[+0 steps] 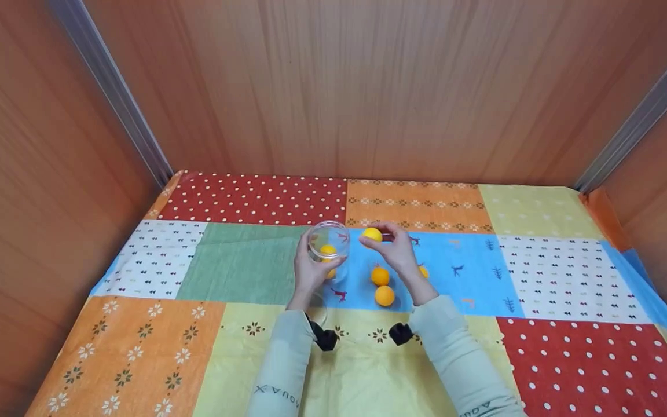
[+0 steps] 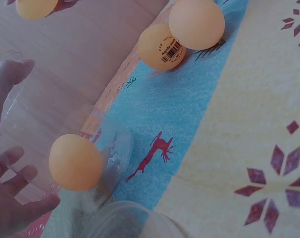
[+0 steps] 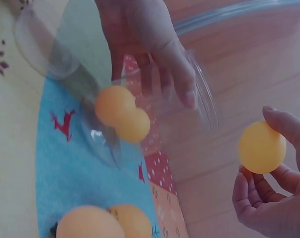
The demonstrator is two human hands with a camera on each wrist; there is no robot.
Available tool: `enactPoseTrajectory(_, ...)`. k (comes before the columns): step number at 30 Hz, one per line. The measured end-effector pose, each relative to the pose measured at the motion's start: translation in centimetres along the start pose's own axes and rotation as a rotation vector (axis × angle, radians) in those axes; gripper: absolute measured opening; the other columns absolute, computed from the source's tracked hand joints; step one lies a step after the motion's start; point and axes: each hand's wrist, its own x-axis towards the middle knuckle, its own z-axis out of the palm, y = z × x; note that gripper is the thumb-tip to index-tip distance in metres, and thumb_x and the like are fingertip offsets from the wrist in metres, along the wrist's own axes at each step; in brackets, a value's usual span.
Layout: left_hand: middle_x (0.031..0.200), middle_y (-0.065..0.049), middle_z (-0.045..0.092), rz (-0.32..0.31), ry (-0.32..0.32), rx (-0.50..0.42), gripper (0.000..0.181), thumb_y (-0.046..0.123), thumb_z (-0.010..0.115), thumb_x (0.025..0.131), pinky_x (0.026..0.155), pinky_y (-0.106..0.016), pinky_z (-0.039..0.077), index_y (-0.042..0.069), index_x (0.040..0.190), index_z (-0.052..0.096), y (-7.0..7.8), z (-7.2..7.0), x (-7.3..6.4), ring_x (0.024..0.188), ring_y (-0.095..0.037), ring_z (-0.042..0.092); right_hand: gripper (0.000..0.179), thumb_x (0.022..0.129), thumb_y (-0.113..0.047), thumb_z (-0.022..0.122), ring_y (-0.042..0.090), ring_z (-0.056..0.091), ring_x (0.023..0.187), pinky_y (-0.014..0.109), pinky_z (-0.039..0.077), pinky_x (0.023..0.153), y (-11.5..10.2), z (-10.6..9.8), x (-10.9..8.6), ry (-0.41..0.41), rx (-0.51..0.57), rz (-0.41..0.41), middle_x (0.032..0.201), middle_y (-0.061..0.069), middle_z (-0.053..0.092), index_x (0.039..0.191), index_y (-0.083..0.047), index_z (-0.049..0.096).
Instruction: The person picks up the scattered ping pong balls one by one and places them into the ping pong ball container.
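Watching from my remote seat, I see the right hand point(image 1: 391, 246) pinching one yellow-orange ball point(image 1: 372, 234) between thumb and fingertips, raised above the cloth just to the right of the jar's mouth. The left hand point(image 1: 314, 269) grasps the clear jar point(image 1: 329, 223), thumb on one side and fingers curled round the other, near the rim. Through the see-through wall I count two balls inside point(image 3: 115, 105), touching or overlapping from the right wrist's angle (I cannot tell which).

Nearer me than the held ball, two loose balls point(image 1: 385, 296) sit close together on the blue patch, and a third ball point(image 1: 423, 272) is partly hidden behind the right wrist. My left wrist view picks out black print and a barcode on one of the loose pair.

Beside the jar, on the near side by the left wrist, lies a clear round piece point(image 3: 43, 39), too transparent for me to name surely. Everything rests over a patchwork cloth point(image 1: 241, 266), with wood-grained panels point(image 1: 403, 87) behind. Pale sleeves point(image 1: 281, 359) cover both forearms.
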Motion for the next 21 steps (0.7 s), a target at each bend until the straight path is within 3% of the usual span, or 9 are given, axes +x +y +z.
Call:
enactPoseTrajectory(5, 0.126, -0.012, 0.043, -0.01, 0.003, 0.004, 0.083, 0.02, 0.081, 0.061, 0.093, -0.044, 0.036, 0.015, 0.131, 0.036, 0.1, 0.0, 0.1, 0.116, -0.03, 0.039, 0.037, 0.074, -0.02, 0.072, 0.022, 0.05, 0.089, 0.03, 0.044, 0.076, -0.4, 1.6, 0.4, 0.016, 0.016, -0.079, 0.098, 0.006, 0.059, 0.103, -0.002, 0.061)
enactPoseTrajectory(14, 0.121, -0.009, 0.045, 0.018, 0.025, 0.013, 0.08, 0.019, 0.081, 0.062, 0.091, -0.042, 0.039, 0.015, 0.129, 0.038, 0.2, 0.1, -0.1, 0.113, -0.027, 0.041, 0.039, 0.073, -0.022, 0.073, 0.023, 0.051, 0.09, 0.03, 0.045, 0.076, -1.2, 3.9, 0.9, 0.023, -0.007, -0.083, 0.097, 0.005, 0.058, 0.104, -0.002, 0.06)
enactPoseTrajectory(21, 0.121, -0.011, 0.046, 0.034, 0.037, 0.013, 0.08, 0.016, 0.081, 0.062, 0.092, -0.042, 0.038, 0.015, 0.13, 0.039, 0.1, 0.2, 0.0, 0.113, -0.03, 0.041, 0.036, 0.073, -0.018, 0.073, 0.022, 0.053, 0.086, 0.028, 0.048, 0.071, -1.2, 5.0, 1.1, 0.019, -0.036, -0.154, 0.094, 0.006, 0.059, 0.103, -0.002, 0.06)
